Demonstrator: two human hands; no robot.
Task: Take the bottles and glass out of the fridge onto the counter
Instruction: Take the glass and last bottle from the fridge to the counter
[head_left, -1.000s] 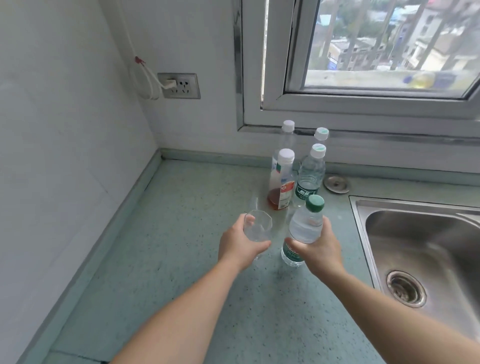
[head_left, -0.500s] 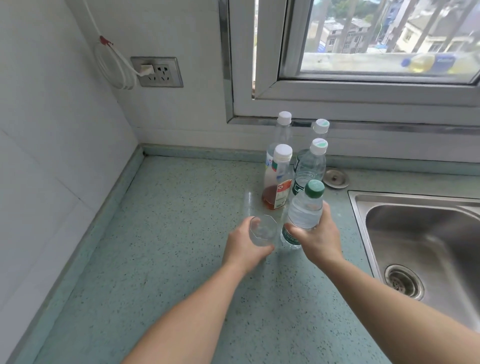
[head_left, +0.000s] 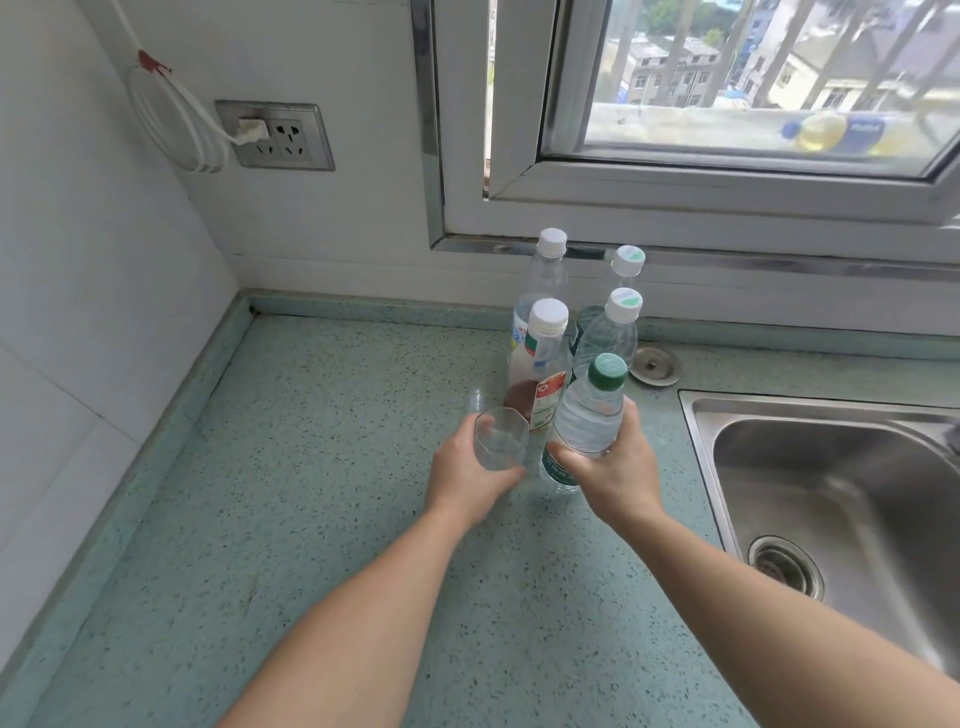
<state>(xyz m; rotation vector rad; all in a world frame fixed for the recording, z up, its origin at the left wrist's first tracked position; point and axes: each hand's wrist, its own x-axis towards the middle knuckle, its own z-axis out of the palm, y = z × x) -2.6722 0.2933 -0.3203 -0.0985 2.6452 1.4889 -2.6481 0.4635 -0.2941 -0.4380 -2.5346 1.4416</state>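
My left hand holds a clear empty glass low over the green speckled counter. My right hand grips a green-capped water bottle, tilted a little to the right, its base at the counter. Just behind them stand a white-capped bottle with brown liquid, a tall clear bottle and two white-capped water bottles. A second clear glass stands left of the brown bottle. No fridge shows.
A steel sink with a drain lies to the right, and a round metal cap sits near its corner. White tiled walls close the left and back. A wall socket with a coiled white cable hangs above. The window is behind the bottles.
Both hands moved forward and down with the glass and the green-capped bottle, closer to the standing bottles. My view shifted nearer to the counter.
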